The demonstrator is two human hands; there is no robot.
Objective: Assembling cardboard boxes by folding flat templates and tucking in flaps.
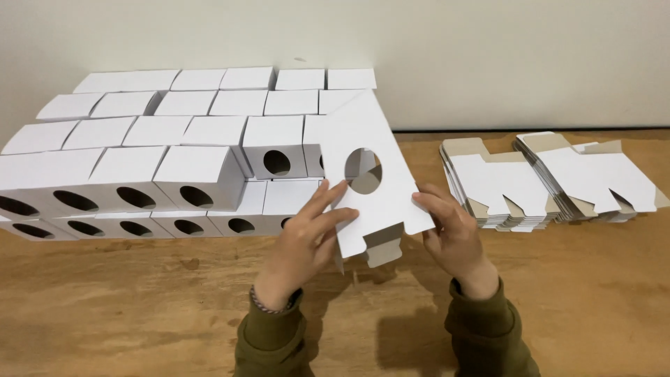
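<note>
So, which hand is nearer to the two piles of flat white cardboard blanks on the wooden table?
The right hand. It holds the flat white cardboard blank with the round hole, just left of the piles; the left hand grips the blank's opposite edge, farther away.

Both arms in green sleeves reach forward. The left hand [303,237] spreads its fingers wide; the right hand [453,230] curls in a pinching grip.

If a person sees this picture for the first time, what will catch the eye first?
First, the flat white carton blank with a round hole, held up at the centre between the left hand and the right hand. Next, the wall of folded white boxes stacked on the left against the wall, and two piles of flat blanks lying on the wooden table at right.
</note>
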